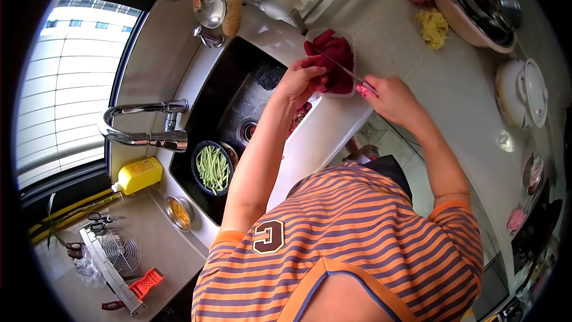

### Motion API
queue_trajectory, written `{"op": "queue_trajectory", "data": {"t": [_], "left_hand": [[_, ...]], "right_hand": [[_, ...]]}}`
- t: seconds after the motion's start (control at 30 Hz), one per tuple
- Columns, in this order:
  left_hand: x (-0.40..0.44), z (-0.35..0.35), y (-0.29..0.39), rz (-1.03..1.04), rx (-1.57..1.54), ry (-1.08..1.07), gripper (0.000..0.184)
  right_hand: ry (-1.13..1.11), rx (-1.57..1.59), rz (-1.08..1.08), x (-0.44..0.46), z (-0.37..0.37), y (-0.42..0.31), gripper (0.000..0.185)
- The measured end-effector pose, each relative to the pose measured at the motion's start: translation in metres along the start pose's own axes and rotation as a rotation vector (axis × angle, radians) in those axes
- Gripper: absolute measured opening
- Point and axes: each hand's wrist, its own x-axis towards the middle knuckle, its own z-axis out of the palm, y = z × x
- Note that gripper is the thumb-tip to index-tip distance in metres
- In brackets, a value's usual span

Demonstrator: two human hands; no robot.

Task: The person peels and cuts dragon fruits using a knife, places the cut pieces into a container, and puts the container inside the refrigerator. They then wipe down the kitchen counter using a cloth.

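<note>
A right hand (390,96) clenches a knife (341,68) over a tub (356,62); the left hand (297,82), curled round a dark-red piece (320,64), could be nicked should the blade slip.

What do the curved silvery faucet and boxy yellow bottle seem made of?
The curved silvery faucet looks like polished metal, probably chromed, from its mirror-bright highlights. The boxy yellow bottle is likely smooth plastic, judging by its even colour and rounded edges.

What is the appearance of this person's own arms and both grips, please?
Short sleeves, striped orange and greyish purple, end in plain orange bands. The forearms are bare, with no watch visible. The left grip and right grip wear no gloves; red stains mark the right one.
</note>
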Motion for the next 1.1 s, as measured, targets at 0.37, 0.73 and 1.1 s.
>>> {"op": "queue_trajectory", "data": {"t": [0.37,0.73,1.1], "left_hand": [[-0.006,-0.002,-0.006,-0.015,-0.009,-0.071,0.014],[-0.02,0.006,-0.003,0.076,0.441,0.147,0.044],[0.021,-0.027,-0.012,0.642,1.098,0.548,0.04]], "right_hand": [[0.015,-0.218,-0.043,0.008,0.025,0.007,0.028],[-0.128,-0.161,0.12,0.025,0.02,0.01,0.032],[-0.059,0.061,0.114,0.026,-0.017,0.024,0.035]]}}
